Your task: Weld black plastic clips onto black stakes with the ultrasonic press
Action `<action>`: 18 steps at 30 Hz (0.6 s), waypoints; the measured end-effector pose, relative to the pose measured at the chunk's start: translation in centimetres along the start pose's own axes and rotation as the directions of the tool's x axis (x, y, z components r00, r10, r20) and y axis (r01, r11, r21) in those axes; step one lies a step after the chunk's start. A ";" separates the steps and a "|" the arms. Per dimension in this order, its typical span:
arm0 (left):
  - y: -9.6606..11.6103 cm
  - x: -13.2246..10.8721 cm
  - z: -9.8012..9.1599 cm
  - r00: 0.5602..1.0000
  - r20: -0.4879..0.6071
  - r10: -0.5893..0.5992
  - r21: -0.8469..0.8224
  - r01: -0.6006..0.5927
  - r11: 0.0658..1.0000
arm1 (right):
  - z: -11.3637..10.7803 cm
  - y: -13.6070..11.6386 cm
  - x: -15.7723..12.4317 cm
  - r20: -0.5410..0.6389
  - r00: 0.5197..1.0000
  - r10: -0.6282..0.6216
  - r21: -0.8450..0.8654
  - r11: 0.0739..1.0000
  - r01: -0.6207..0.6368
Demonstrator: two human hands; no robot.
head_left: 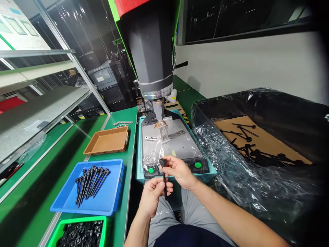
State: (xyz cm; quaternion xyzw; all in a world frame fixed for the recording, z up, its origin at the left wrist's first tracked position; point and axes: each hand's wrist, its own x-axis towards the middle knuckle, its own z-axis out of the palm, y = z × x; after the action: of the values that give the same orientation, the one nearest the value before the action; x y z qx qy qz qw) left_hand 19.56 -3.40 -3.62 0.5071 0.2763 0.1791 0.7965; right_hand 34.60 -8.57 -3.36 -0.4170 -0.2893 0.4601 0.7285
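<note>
While right fingers (168,170) pinch black rod (164,177) near top | left fingers (159,187) clamp it lower

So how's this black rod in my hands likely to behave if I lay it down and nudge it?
The black rod is probably stiff, since it runs straight between your left hand and right hand. It may feel top-heavy, as its upper end is thicker. Nudged, it might roll in a curve, given that wider end.

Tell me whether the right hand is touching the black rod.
Touching. In the head view, the right hand grips the black rod near its thicker top, between thumb and fingers.
</note>
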 end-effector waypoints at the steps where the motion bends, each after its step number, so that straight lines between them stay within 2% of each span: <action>1: 0.1 0.0 0.1 1.000 -0.007 0.020 0.024 -0.020 1.000 | 0.1 0.0 0.0 -0.013 1.000 -0.012 -0.009 1.000 0.012; 6: 0.1 0.3 0.4 0.993 -0.006 0.119 0.141 -0.117 0.983 | 0.6 0.1 0.2 -0.052 0.997 -0.060 -0.086 0.995 0.055; 12: -0.1 0.2 0.5 0.969 -0.005 0.246 0.348 -0.229 0.909 | 1.3 0.0 0.7 -0.027 0.999 -0.028 -0.187 0.982 0.023; 15: 0.1 -0.3 0.3 0.959 -0.055 0.278 0.375 -0.238 0.896 | 2.0 0.4 1.1 -0.021 0.999 -0.026 -0.248 0.969 0.020; 18: 0.1 -0.9 -0.2 0.956 -0.133 0.261 0.333 -0.205 0.920 | 3.0 1.2 1.6 -0.018 1.000 -0.021 -0.283 0.959 0.015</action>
State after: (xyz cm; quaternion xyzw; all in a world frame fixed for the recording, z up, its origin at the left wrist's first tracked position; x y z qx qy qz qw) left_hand 18.76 -3.75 -3.37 0.6394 0.3077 0.2702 0.6507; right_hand 32.32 -5.77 -2.91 -0.5189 -0.3480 0.4032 0.6685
